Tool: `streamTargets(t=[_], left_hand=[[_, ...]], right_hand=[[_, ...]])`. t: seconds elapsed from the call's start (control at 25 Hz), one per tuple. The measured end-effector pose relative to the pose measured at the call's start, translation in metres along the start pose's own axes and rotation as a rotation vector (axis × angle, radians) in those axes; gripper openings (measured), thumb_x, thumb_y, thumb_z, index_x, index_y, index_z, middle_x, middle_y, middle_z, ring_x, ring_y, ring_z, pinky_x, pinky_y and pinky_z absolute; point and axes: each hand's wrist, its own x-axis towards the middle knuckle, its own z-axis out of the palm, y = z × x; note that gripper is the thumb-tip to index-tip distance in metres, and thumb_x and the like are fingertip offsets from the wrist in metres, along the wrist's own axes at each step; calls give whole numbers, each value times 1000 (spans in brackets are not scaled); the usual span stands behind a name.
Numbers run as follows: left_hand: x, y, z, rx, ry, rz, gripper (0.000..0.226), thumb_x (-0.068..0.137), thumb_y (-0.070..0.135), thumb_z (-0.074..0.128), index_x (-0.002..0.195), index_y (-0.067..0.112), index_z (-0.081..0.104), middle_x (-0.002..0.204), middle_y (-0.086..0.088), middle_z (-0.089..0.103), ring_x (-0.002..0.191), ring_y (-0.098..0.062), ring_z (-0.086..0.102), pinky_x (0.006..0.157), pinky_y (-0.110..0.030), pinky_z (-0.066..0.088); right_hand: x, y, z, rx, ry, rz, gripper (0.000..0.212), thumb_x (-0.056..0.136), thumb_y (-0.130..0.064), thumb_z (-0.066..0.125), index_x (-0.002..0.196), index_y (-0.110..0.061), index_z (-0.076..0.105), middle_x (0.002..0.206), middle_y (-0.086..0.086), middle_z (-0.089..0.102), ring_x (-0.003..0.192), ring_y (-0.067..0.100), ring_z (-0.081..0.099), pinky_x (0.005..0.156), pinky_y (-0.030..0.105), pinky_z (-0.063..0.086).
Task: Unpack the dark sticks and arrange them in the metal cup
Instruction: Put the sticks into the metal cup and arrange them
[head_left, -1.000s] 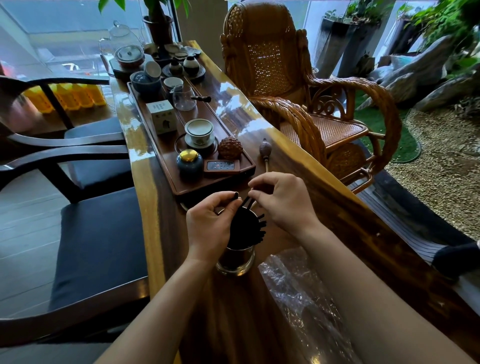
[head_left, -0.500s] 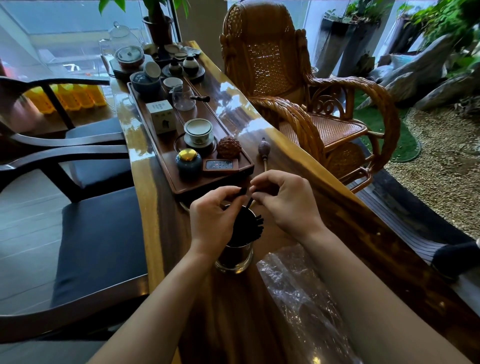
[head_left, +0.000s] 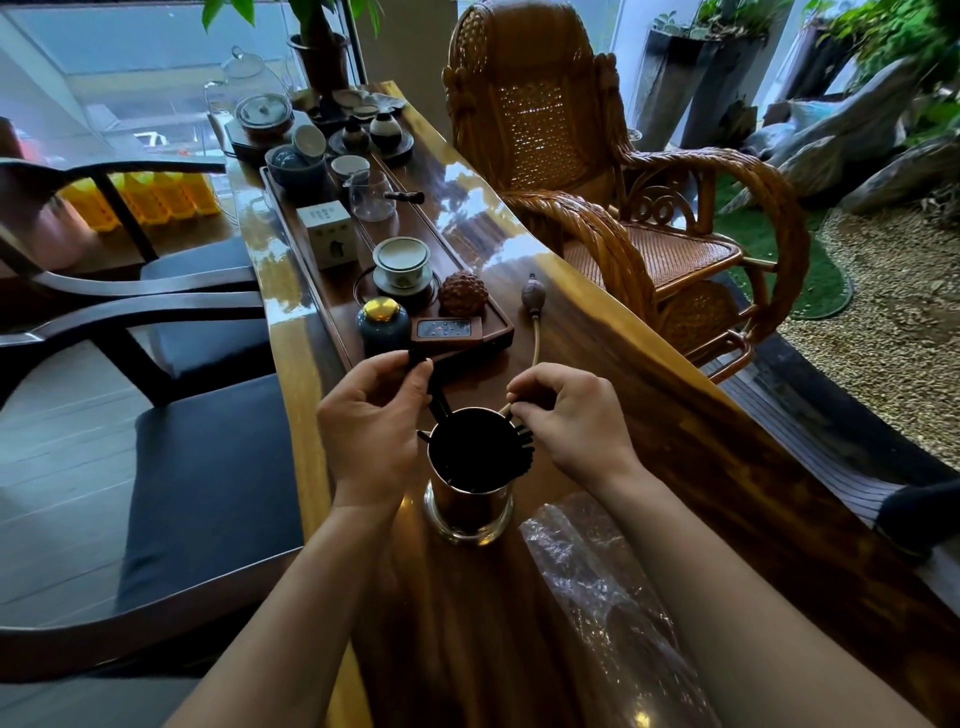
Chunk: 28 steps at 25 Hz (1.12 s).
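Since prev frames L hand (head_left: 374, 431) has shifted left and up, away from R, now lifting a dark stick (head_left: 431, 387) out past the cup's far-left rim; R hand (head_left: 571, 423) has dropped a bit toward the rim's right side. L hand: thumb and fingertips pinched shut on the stick's upper end, stick slanting down into the metal cup (head_left: 470, 499). R hand: fingers curled, tips pinched at the cup's far-right rim on something thin, can't tell whether it's a stick or the pale cord there. Cup stands upright on the wooden table (head_left: 701, 467), near-centre, between both hands, just near of the tea tray (head_left: 291, 228). Rest of the dark sticks (head_left: 522, 449) sit inside the cup, ends fanned over the right rim, touching the R hand's knuckle side. Crinkled clear plastic wrap (head_left: 597, 587) lies flat on the table, near-right of cup, partly under R forearm. Small brown bulb w/ pale cord (head_left: 531, 296) lies on table just right of tray, cord running toward R fingers. On tray, near end: blue jar w/ gold lid (head_left: 383, 322), small dark panel (head_left: 444, 330), brown knobbly ornament (head_left: 462, 293), lidded cup on saucer (head_left: 401, 260); farther: white box (head_left: 332, 234), glass pitcher (head_left: 371, 195), more teaware. Wicker rocking chair (head_left: 571, 156) right of table; dark chairs w/ cushions (head_left: 197, 499) left.
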Motion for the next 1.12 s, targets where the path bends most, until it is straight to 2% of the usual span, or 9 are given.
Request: streamTargets(t=[0.08,0.24,0.48,0.64,0.76,0.88,1.0,1.12], left_hand=[[-5,-3,2,48,-87,31,22,86,13,77,102,26,72,94,5,76,87,-13,75,77,-30,62],[-12,-4,16,146,-257,126,25,85,12,78,108,20,75,100,10,76,93,-3,73,83,-24,60],[-8,-3,19,182,-284,181,28,84,11,78,107,26,73,97,17,72,93,0,72,81,-18,58],[-7,0,19,237,-277,231,28,84,11,78,108,25,72,97,12,73,93,1,71,80,-17,58],[-6,2,16,238,-254,204,20,85,12,78,104,15,76,97,4,76,88,-3,73,80,-25,61],[-2,8,14,227,-200,172,21,85,11,77,106,14,76,97,3,76,89,-4,73,81,-28,61],[4,19,5,134,-152,125,21,87,12,76,109,13,74,99,4,76,91,-8,75,79,-25,61],[7,31,-6,-49,-76,71,19,87,12,75,107,12,74,95,5,77,90,-13,76,74,-24,61]], right_hand=[[2,-8,-1,76,51,-15,19,81,-8,80,96,-19,78,87,-9,77,85,2,72,81,21,58],[6,-27,-1,173,87,-103,17,81,-11,81,97,-17,78,89,-8,77,85,1,72,78,15,57],[5,-26,0,195,72,-101,16,82,-9,81,95,-18,79,89,-8,77,86,0,71,78,13,55],[9,-25,1,222,22,-56,16,82,-9,81,94,-19,79,88,-8,77,85,4,73,81,26,61],[12,-22,-5,323,-52,-6,18,82,-3,78,95,-15,78,89,-2,79,85,11,76,84,38,63],[14,-12,-13,360,-20,52,19,84,-2,77,94,-18,78,86,2,79,83,18,77,81,45,63],[7,3,-17,322,24,114,14,85,-10,78,93,-20,79,84,1,78,80,20,75,79,50,62],[-6,11,-16,291,4,132,11,88,-17,76,98,-22,79,85,-2,77,80,17,74,79,49,62]])
